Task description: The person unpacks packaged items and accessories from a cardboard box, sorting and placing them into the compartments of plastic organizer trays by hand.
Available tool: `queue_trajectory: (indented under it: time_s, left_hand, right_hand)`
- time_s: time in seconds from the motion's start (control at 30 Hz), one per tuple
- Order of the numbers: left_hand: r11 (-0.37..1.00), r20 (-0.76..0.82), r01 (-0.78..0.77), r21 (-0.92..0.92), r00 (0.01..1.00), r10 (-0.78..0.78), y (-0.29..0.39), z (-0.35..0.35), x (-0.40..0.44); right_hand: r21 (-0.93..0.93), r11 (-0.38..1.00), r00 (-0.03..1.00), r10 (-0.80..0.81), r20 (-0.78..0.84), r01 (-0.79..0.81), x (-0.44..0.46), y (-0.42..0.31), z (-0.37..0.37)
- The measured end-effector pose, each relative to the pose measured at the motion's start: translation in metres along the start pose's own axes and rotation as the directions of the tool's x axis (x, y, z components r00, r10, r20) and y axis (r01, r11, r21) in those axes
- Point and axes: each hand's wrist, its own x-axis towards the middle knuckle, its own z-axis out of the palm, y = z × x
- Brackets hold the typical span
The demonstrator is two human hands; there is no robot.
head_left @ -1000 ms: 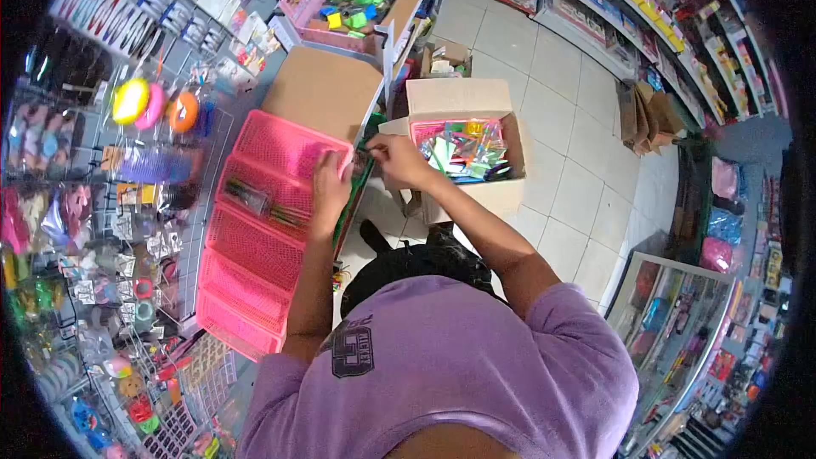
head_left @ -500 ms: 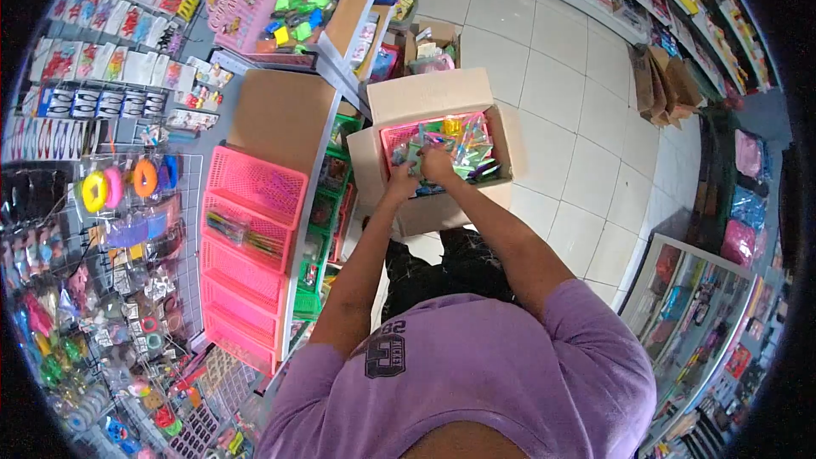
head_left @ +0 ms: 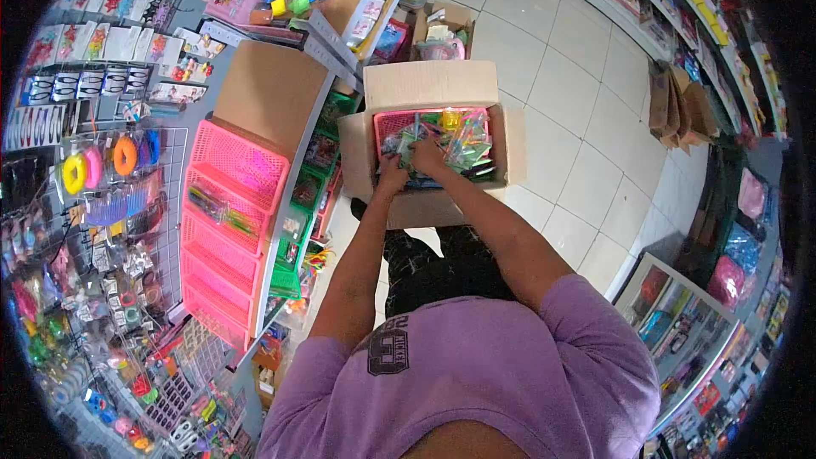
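Note:
An open cardboard box [head_left: 431, 87] stands on the floor in front of my legs. Inside it lies a pink basket [head_left: 379, 124] full of small, mostly green items in clear plastic packets [head_left: 472, 138], with a yellow piece [head_left: 450, 121] near its far side. My left hand [head_left: 393, 173] reaches into the near left part of the basket, fingers bent over the packets. Close beside it on the right, my right hand [head_left: 427, 158] is closed among the packets. A pale greenish packet lies between the hands; which fingers grip it is too small to tell.
On the left shelf stand several pink baskets [head_left: 219, 248], one holding thin packets, beside a brown board [head_left: 270, 89]. Hanging accessories [head_left: 102, 170] fill the left wall. A smaller box [head_left: 444, 32] sits behind the open one. A glass case [head_left: 676, 314] stands at right.
The view has shifted, so the shelf baskets appear further left and higher. My left hand has moved slightly left within the basket. My right hand stays among the packets.

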Motion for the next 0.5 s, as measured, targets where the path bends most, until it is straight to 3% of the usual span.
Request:
queue_trajectory:
  time_s: [0.13,0.23,0.33,0.43,0.5]
  left_hand:
    - [0.993,-0.121,0.028,-0.114,0.992,-0.042,-0.004,-0.001,0.000]
    - [0.962,-0.287,-0.087,-0.259,0.958,0.010,-0.004,-0.002,-0.001]
    - [0.939,-0.282,0.005,-0.345,0.953,-0.108,0.020,-0.022,-0.013]
    - [0.907,-0.261,0.045,-0.418,0.951,-0.168,0.031,-0.026,-0.015]
    - [0.812,-0.109,0.086,-0.577,0.977,-0.181,0.026,-0.021,-0.012]
  right_hand:
    - [0.032,0.999,0.999,0.035,0.011,-0.036,0.013,0.003,0.014]
    - [0.097,0.995,0.992,0.018,-0.128,-0.005,0.005,0.005,0.019]
    - [0.350,0.920,0.984,0.172,0.043,-0.176,-0.001,0.006,0.013]
    - [0.411,0.902,0.986,0.079,0.146,-0.133,-0.019,0.009,-0.004]
    - [0.430,0.901,0.984,-0.019,0.178,-0.060,-0.030,0.009,-0.018]
